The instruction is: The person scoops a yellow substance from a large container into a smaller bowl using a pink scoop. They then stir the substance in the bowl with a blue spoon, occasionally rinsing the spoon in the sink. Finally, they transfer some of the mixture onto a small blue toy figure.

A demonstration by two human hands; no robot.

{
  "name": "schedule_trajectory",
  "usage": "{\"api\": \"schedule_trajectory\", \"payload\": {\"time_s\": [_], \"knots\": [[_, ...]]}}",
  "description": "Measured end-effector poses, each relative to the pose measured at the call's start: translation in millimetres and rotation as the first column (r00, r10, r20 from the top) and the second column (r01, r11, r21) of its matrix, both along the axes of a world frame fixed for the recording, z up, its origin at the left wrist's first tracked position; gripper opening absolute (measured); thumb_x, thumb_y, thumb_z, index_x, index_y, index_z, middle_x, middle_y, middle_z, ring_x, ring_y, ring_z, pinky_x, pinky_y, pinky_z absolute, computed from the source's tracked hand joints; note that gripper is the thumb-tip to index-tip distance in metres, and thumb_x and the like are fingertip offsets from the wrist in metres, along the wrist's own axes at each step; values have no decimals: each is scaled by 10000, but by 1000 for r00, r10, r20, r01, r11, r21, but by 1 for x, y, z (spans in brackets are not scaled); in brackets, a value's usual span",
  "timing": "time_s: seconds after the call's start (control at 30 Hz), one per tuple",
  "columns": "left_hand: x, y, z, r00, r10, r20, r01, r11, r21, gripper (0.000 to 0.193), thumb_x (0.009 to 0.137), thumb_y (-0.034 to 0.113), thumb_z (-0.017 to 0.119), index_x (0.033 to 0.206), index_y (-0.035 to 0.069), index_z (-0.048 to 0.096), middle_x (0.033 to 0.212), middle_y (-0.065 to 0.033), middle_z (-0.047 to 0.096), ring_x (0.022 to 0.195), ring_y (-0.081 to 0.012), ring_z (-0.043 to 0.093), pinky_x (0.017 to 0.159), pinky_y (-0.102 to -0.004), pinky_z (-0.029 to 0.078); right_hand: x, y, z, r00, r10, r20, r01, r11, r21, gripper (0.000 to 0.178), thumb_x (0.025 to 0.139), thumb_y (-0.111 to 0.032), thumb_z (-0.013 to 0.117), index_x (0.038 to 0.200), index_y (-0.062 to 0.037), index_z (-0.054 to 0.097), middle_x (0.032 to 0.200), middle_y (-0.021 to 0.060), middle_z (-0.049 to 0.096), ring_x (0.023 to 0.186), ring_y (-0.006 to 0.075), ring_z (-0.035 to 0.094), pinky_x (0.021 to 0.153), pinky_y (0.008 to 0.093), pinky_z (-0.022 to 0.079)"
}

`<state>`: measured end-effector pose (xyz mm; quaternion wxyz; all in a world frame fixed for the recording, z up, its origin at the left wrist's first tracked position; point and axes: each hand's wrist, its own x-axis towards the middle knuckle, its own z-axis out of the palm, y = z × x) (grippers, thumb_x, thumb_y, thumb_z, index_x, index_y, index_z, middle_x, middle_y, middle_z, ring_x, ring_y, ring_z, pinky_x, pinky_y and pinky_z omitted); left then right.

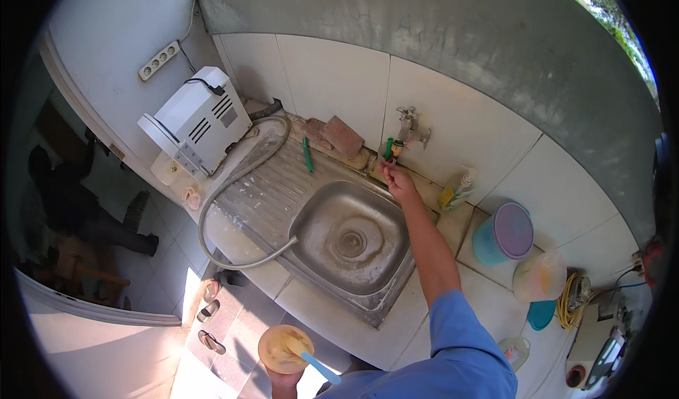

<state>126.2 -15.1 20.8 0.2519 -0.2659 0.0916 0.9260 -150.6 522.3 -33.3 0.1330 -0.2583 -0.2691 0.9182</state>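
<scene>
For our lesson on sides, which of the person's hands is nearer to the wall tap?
Right. The right hand is just below the wall tap; the left hand is farther away, at the picture's lower edge, holding a bowl.

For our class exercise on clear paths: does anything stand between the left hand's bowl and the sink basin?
Between the bowl in the left hand and the sink basin lie the pale counter and the steel rim; no loose object is visible there. The hose lies left of that path.
</scene>
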Motion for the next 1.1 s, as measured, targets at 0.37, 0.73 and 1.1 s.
{"api": "schedule_trajectory", "payload": {"time_s": [0.37, 0.73, 1.1], "knots": [[-23, 27, 2, 990, 6, 141, 4, 998, -70, 655, 875, 577, 541, 1334, 110, 520, 1316, -148, 558, 1275, -357, 480, 1077, -577, 343, -1, -16, 24, 999, -29, -38, 34, 992, 124, 248, 929, -150, 605, 744, -135, 443, 577, -33, 391, 429, 75, 335, 366, 253, 268], [-17, 43, 10, 998, -62, 29, 65, 994, -89, 604, 908, 507, 529, 1297, 45, 513, 1247, -198, 562, 1162, -370, 532, 1008, -554, 420, 68, -4, 122, 885, -453, 108, -263, -293, 919, 421, 898, -416, 650, 1064, -31, 614, 891, 119, 589, 788, 320, 662, 679, 412, 542], [12, 22, -11, 993, -50, 108, 62, 992, -112, 568, 895, 549, 569, 1293, 145, 545, 1284, -100, 584, 1188, -320, 542, 1033, -540, 408, -23, 37, 213, 875, -446, 190, -484, -785, 387, 400, 861, -512, 636, 838, -133, 764, 779, 29, 698, 827, 222, 682, 666, 368, 507]]}}
